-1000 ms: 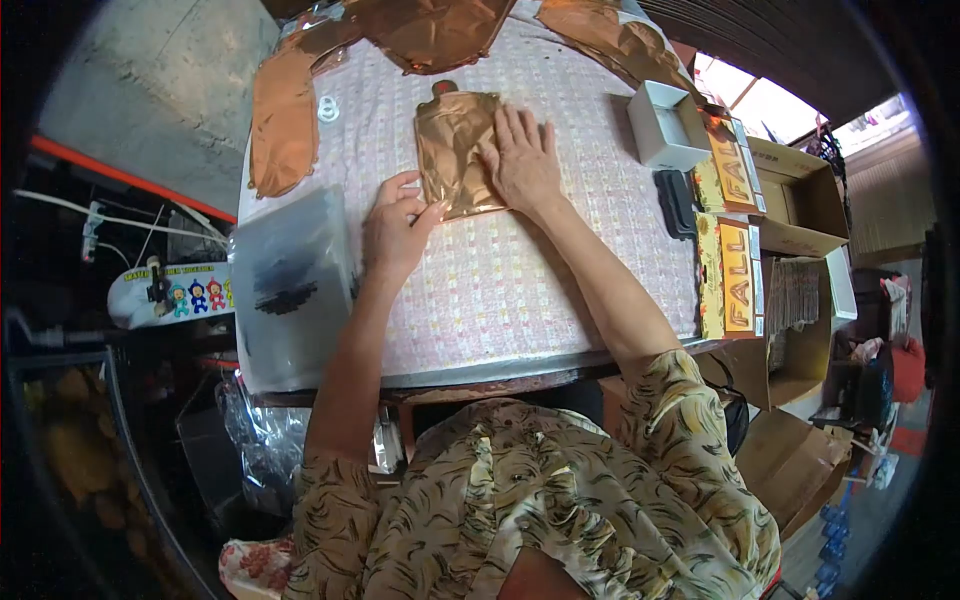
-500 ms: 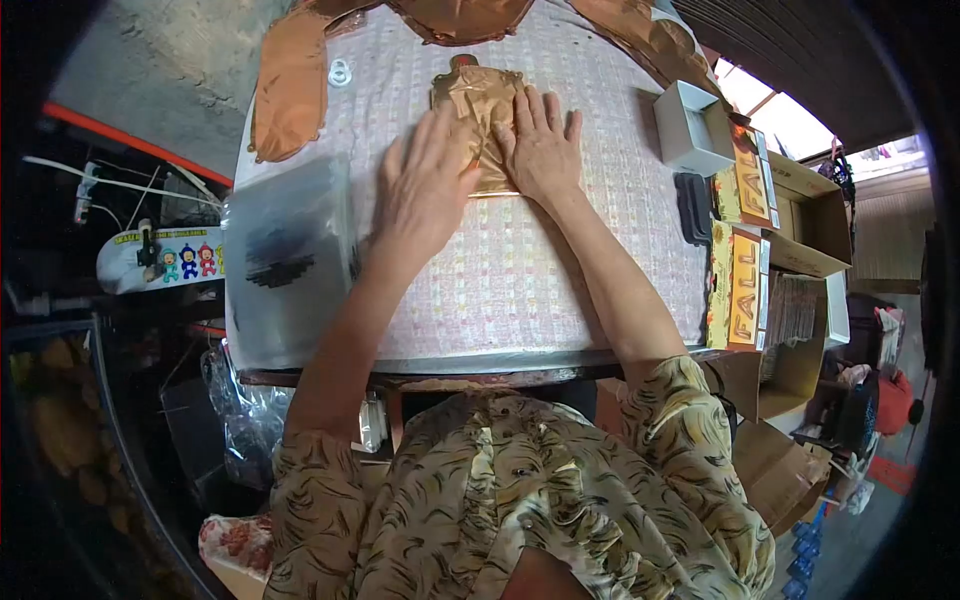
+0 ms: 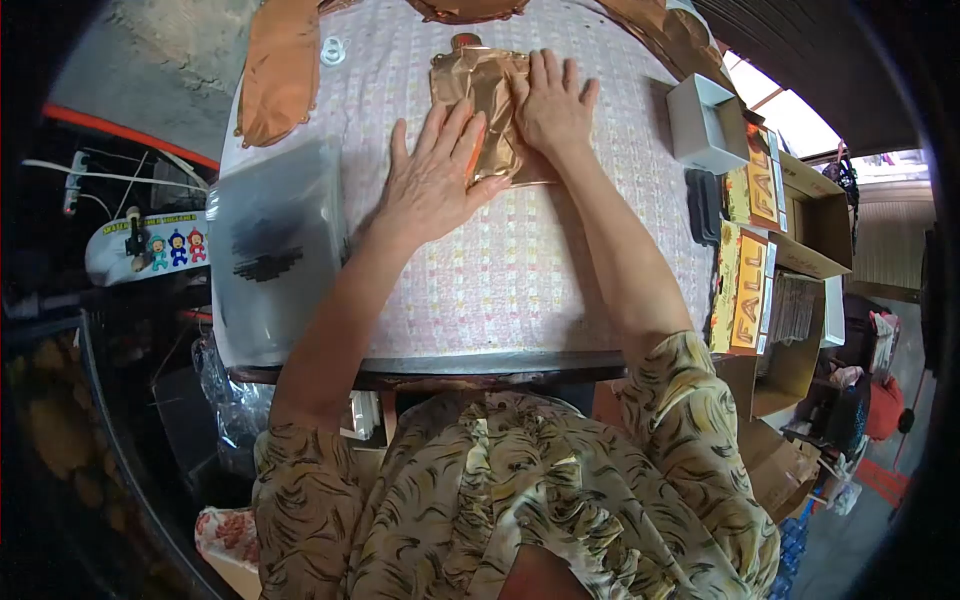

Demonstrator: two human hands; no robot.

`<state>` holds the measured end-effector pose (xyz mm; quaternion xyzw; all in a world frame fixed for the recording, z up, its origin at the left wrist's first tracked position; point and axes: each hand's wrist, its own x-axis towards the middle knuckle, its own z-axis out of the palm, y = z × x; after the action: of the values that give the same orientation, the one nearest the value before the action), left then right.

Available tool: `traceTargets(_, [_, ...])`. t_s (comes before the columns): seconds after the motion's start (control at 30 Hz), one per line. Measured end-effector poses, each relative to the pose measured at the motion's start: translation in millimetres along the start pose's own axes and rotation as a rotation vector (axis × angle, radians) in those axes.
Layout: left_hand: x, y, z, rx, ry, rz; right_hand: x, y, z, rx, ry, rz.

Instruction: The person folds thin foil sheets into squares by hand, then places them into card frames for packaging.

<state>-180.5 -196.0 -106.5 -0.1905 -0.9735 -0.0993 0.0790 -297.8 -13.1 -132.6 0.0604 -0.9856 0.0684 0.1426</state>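
"While the left hand (image 3: pixel 435 178) spreads wide over the copper foil (image 3: pixel 497 95), how's the right hand (image 3: pixel 557 110)?"
"Fingers also apart, across the foil's right edge; it lies far on the tablecloth (image 3: pixel 490 275)."

L hand (image 3: pixel 435 185) palm-down on foil (image 3: pixel 492 90), lwr L; R hand (image 3: pixel 556 108) palm-down, foil's R edge. Plastic (image 3: pixel 275 300) lwr L of foil, wht box (image 3: pixel 697 130) R of foil.
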Motion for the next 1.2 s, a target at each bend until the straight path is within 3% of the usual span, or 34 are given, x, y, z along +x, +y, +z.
traceTargets(0.17, [1.1, -0.1, -2.2, -0.02, 0.02, 0.01, 44.1, 18.7, 19.5, -0.06, 0.068, 0.0])
traceTargets(0.37, [0.5, -0.2, -1.4, -0.03, 0.053, 0.015, 75.8, 40.5, -0.1, 0.174, 0.111, -0.025])
traceTargets(0.43, [1.4, -1.1, -2.1, -0.026, 0.05, 0.007, 83.0, 47.0, -8.0, 0.515, -0.182, 0.121])
traceTargets(0.5, [-0.6, 0.3, -1.7, -0.024, 0.032, 0.008, 79.8, 45.0, -9.8, 0.402, -0.154, 0.047])
traceTargets(0.6, [-0.6, 0.0, 1.9, -0.027, 0.049, 0.005, 82.5, 34.8, -18.9, 0.321, -0.384, 0.11])
traceTargets(0.77, [-0.6, -0.7, 3.1, -0.044, 0.044, -0.008, 83.9, 14.9, -33.9, 0.29, -0.433, 0.121])
traceTargets(0.83, [-0.6, 2.7, -9.2, -0.037, -0.011, -0.03, 85.2, 13.2, -22.1, 0.361, -0.29, 0.124])
traceTargets(0.9, [-0.8, 2.0, -6.9, -0.056, -0.023, -0.027, 87.7, 19.8, -21.7, 0.543, -0.411, 0.068])
traceTargets(0.97, [-0.7, -0.1, -7.0, -0.042, 0.009, -0.016, 78.0, 21.7, -39.5, 0.665, -0.401, 0.068])
traceTargets(1.03, [0.3, -0.2, -11.0, -0.196, 0.102, -0.059, 70.1, 22.9, -68.4, 1.012, -0.409, 0.118])
traceTargets(1.07, [3.1, -5.5, -13.9, -0.317, 0.256, -0.004, 70.2, 32.4, -65.7, 1.107, -0.276, -0.055])
traceTargets(1.1, [2.6, -10.9, -12.8, -0.313, 0.256, 0.005, 60.3, 30.1, -87.7, 1.11, -0.266, -0.052])
traceTargets(1.17, [-4.7, -20.9, -6.4, -0.544, 0.536, -0.129, 13.4, 17.9, -162.0, 1.157, -0.067, -0.148])
traceTargets(1.2, [-11.1, -22.2, -20.5, -0.577, 0.567, -0.162, -8.1, 22.9, -176.4, 1.039, 0.004, -0.261])
